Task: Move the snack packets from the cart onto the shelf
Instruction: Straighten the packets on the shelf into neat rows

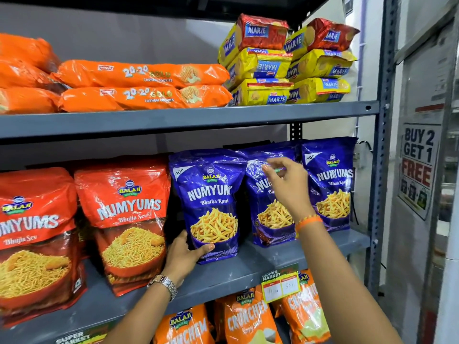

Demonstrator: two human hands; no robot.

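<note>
Three blue Numyums packets stand upright on the grey middle shelf [310,249]. My left hand [185,254] grips the bottom left corner of the leftmost blue packet [211,194], thumb on its front. My right hand [288,184] hovers in front of the middle blue packet [260,217], fingers loosely curled near its top, holding nothing that I can see. The third blue packet [330,182] stands at the right end of the shelf. The cart is out of view.
Red Numyums packets [126,214] fill the shelf's left side. Orange cookie rolls [144,75] and yellow Marie packs [285,68] lie on the upper shelf. Orange Crunchem bags [248,321] stand below. A steel upright [380,170] and a promo poster [417,170] are on the right.
</note>
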